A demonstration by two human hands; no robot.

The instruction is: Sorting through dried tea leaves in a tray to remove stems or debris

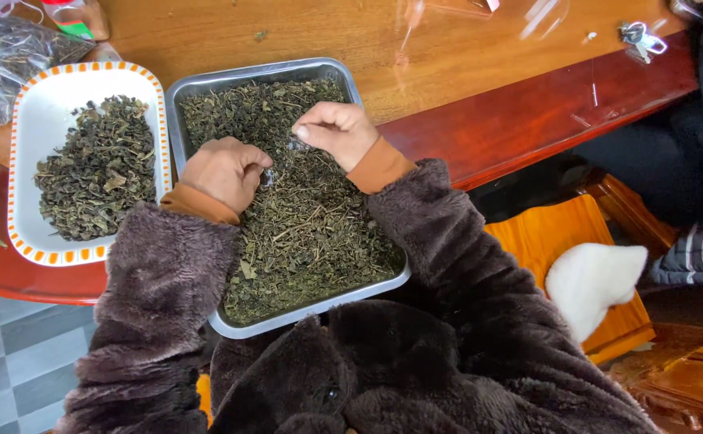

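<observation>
Our curled fingers hide whatever they pinch; the bag beyond our left hand is cut off

I see my left hand and right hand curled over the metal tray of dried leaves, fingertips pinching down into them. Left of my left hand sits a white dish holding darker leaves.

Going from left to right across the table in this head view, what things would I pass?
Clear bag of dried leaves → white tray with an orange-patterned rim holding a pile of dried leaves → metal tray of dried leaves, with the left hand and right hand over it → bunch of keys.
</observation>
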